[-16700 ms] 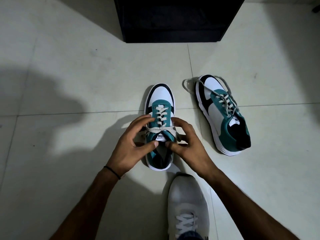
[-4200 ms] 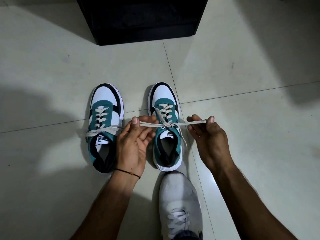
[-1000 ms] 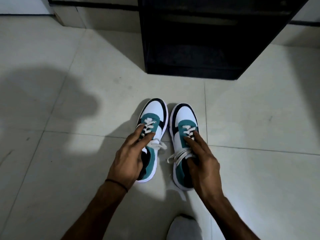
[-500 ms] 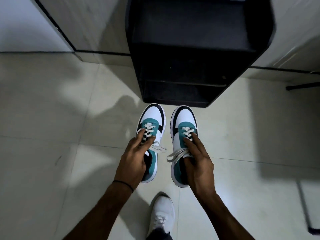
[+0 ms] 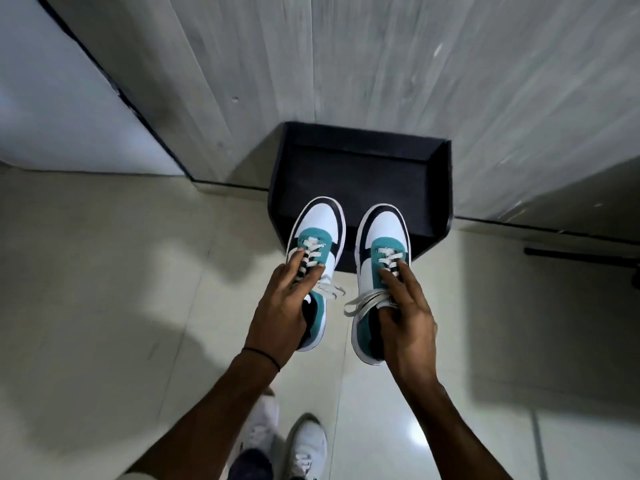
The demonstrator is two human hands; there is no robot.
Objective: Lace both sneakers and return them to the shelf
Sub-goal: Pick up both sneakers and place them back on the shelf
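I hold two teal, white and black sneakers in the air, toes pointing away from me. My left hand (image 5: 282,306) grips the left sneaker (image 5: 320,230) by its opening, fingers over the white laces. My right hand (image 5: 405,317) grips the right sneaker (image 5: 382,233) the same way, its tied laces hanging loose to the left. Both toes hover over the front edge of the black shelf (image 5: 360,174), which stands against the wall and shows its bare top surface.
A grey wood-grain wall (image 5: 381,64) rises behind the shelf, with a pale panel (image 5: 52,109) at the left. Glossy tile floor (image 5: 104,306) lies all around. My own white shoes (image 5: 304,441) stand below. A dark bar (image 5: 575,256) lies at the right.
I have stood up and lifted both sneakers off the floor. They now hang higher, over the shelf's top, and my view looks down on the shelf from above.
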